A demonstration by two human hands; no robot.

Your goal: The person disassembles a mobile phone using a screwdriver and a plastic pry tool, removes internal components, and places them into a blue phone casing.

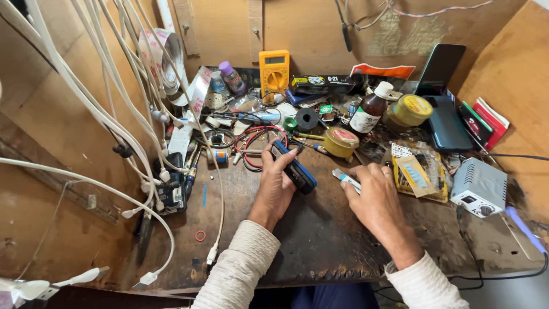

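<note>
Near the middle of the dark scuffed wooden workbench, the left hand is clamped around a small blue-and-black handset, seemingly light, rigid, best held by its long edges, while the right hand pinches a small white-and-blue tool.

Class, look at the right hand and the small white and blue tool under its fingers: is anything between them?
Nothing visible. The right hand rests directly on the white and blue tool; the left hand separately holds a blue and black device.
</note>
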